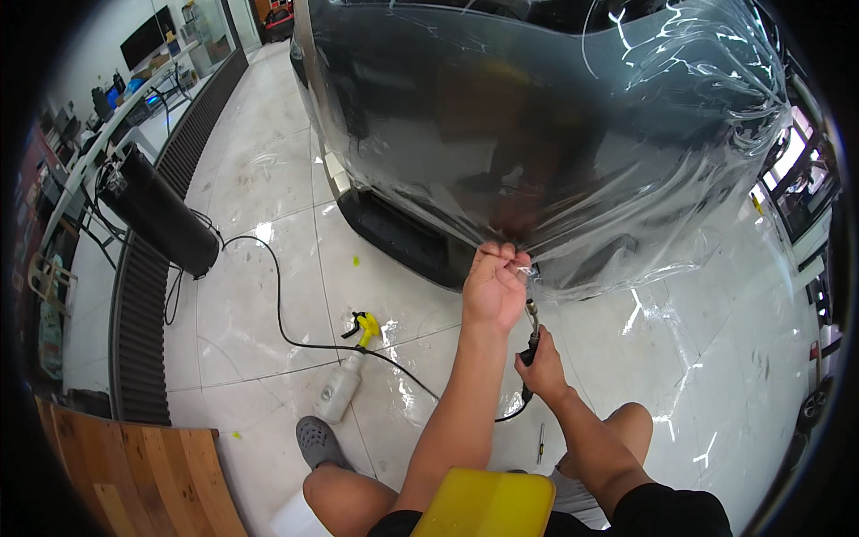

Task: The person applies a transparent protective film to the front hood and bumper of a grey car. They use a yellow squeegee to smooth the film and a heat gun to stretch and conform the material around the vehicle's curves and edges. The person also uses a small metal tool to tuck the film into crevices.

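A dark car bumper (385,217) fills the upper middle, covered with clear, wrinkled plastic film (680,107). My left hand (497,282) is raised at the film's lower edge, palm up, its fingers curled closed on the film. Just right of and below it, my right hand (543,362) grips the black handle of a metal-tipped wand (533,318), whose tip points up near the film edge. A black cord runs from the wand across the floor toward a black cylindrical unit (157,213) on the left.
A white spray bottle (340,389) with a yellow head lies on the wet tiled floor (255,313). A yellow object (483,510) sits between my legs. A wooden board (134,474) is at lower left, a cluttered bench (143,94) along the left wall, a small slim tool (540,443) near my right leg.
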### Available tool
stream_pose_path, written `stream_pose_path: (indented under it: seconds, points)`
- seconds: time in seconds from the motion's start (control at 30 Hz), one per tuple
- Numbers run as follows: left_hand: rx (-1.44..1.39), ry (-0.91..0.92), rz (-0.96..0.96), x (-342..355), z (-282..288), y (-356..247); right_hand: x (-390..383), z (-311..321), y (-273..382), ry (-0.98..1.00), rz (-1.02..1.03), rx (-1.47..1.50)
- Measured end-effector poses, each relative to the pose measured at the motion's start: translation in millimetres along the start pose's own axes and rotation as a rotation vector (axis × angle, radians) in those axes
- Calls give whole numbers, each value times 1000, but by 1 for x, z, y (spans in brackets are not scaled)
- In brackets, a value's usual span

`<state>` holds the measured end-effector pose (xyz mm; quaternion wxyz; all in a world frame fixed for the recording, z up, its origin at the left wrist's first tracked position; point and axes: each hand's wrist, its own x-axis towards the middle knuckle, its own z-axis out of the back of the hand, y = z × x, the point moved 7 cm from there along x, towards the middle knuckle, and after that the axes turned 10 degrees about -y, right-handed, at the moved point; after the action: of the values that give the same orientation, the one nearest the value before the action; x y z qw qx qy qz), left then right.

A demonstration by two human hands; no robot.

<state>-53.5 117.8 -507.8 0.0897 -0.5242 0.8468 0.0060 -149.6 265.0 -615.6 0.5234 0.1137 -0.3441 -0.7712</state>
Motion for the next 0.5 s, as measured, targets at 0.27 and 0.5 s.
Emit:
stream_pose_path:
  seconds: [0.27, 0.5]
  points:
    - [138, -41, 27, -11, 12, -6, 26, 17, 20, -71, 24, -46]
    - [296, 7, 27, -28, 30, 22, 31, 8, 15, -81, -7, -85]
